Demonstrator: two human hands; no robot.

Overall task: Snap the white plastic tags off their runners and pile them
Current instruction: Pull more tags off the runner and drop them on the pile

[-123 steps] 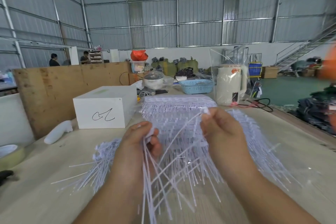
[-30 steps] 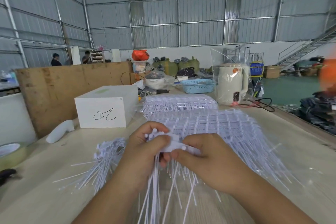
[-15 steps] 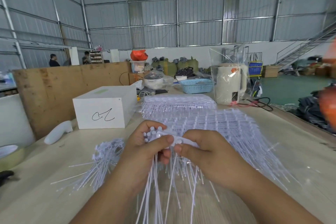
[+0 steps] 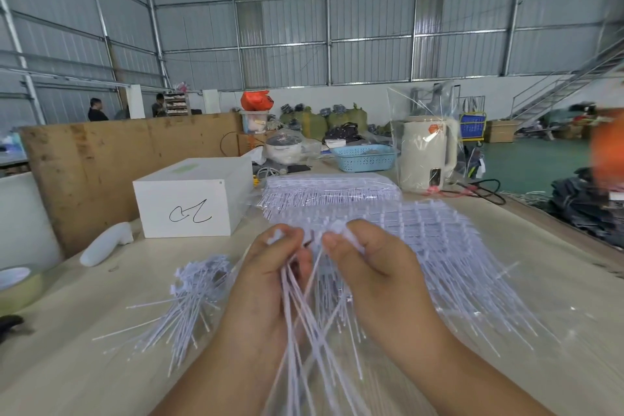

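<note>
The left hand (image 4: 270, 267) grips a bundle of loose white tags (image 4: 297, 324) near their heads, fingers curled round them, while the thin tails fan downward and toward the camera between the two forearms. Just beside it, the right hand (image 4: 368, 267) pinches the head end of a white runner strip (image 4: 337, 226) between thumb and fingers; the two hands sit close together, thumbs nearly meeting, above the near edge of a spread of tags still on their runners (image 4: 449, 246).

Taking the white box (image 4: 189, 199) with a black scribble on its face as the landmark: the spread of runner sheets lies in front of it and to its right on the pale table (image 4: 67, 365), and a second stack of sheets (image 4: 327, 187) sits directly to the box's right. The pile of detached tags (image 4: 192, 297) lies on the table in front of the box, to the left of the left hand. A white bottle-like object (image 4: 104, 245) lies on its side just left of the box, and a roll of tape (image 4: 18, 284) sits further left at the table's edge. Behind the box and to its right stand a blue basket (image 4: 364, 159) and a cream kettle (image 4: 425, 155) wrapped in clear plastic. A plywood board (image 4: 101, 159) stands behind the box.
</note>
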